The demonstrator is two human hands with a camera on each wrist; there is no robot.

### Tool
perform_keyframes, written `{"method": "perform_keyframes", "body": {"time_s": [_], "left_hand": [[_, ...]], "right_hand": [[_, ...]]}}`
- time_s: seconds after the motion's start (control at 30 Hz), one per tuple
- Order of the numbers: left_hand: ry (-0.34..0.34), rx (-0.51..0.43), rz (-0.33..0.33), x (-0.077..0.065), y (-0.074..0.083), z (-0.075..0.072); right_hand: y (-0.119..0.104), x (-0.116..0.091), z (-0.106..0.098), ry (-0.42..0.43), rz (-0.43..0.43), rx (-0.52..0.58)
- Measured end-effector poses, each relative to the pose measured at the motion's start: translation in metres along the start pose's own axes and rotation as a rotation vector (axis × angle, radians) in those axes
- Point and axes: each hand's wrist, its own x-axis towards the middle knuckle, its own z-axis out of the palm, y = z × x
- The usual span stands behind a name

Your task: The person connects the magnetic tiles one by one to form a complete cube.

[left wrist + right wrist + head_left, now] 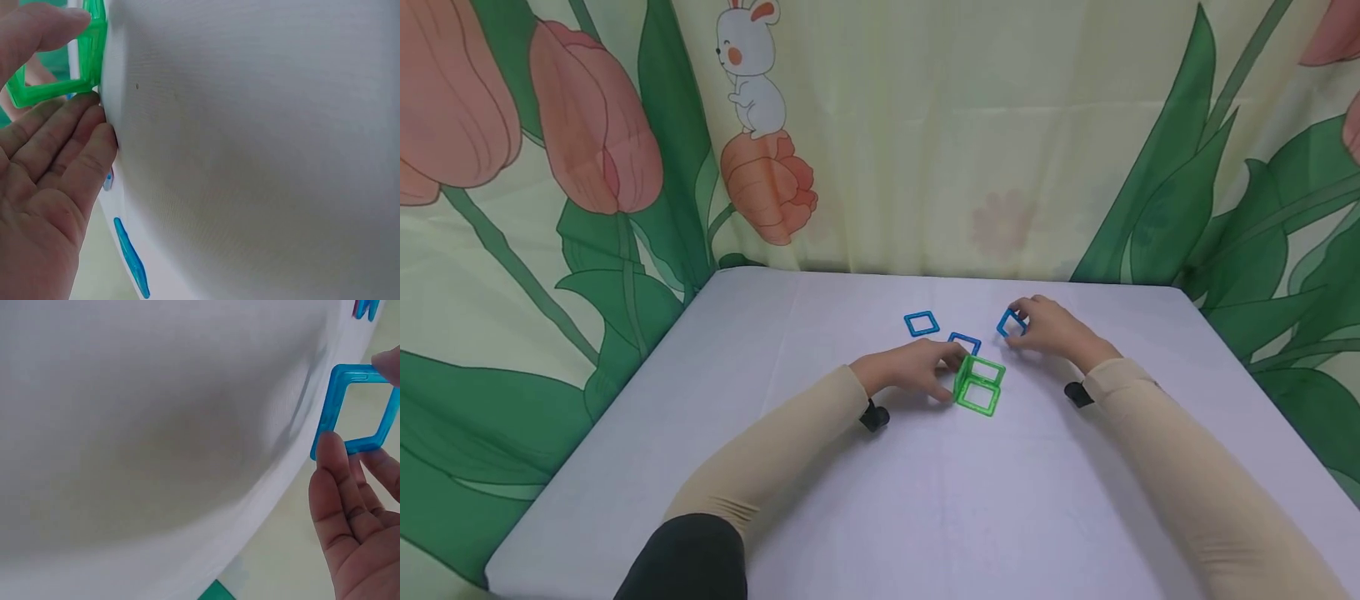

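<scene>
Several green square magnetic tiles (980, 409) are joined at angles on the white table. My left hand (913, 369) grips their left side, thumb at one edge and fingers at the other; the left wrist view shows the thumb over a green tile (47, 94). Off the table to the right, my right hand (1056, 332) holds a blue square magnetic tile (1002, 322) between thumb and fingers. The right wrist view shows this blue tile (331, 403) upright, its middle see-through. Just behind the green tiles lies another blue tile (966, 337), partly hidden by my left hand.
A further blue tile (921, 324) lies flat at the back, left of the others. The white-covered table (880, 517) ends at a printed curtain (910, 167) with tulips and a rabbit. A black wrist camera (874, 416) sits under the left cuff.
</scene>
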Motion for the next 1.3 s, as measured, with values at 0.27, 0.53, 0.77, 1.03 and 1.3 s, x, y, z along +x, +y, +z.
{"method": "perform_keyframes", "body": {"time_s": [0.27, 0.53, 0.77, 1.03, 1.3], "left_hand": [[0.010, 0.021, 0.005, 0.001, -0.001, 0.001], [0.013, 0.022, 0.006, 0.000, -0.001, 0.000], [0.010, 0.027, 0.007, 0.001, -0.001, 0.000], [0.012, 0.021, 0.012, 0.001, -0.003, -0.001], [0.027, 0.007, 0.023, -0.001, -0.002, 0.000]], "right_hand": [[-0.005, -0.024, 0.003, 0.021, -0.032, 0.035], [-0.018, -0.055, 0.000, 0.032, -0.051, 0.080], [-0.027, -0.080, 0.002, 0.029, -0.036, 0.189], [-0.033, -0.100, 0.016, 0.001, -0.038, 0.272], [-0.042, -0.110, 0.030, -0.008, -0.034, 0.335]]}}
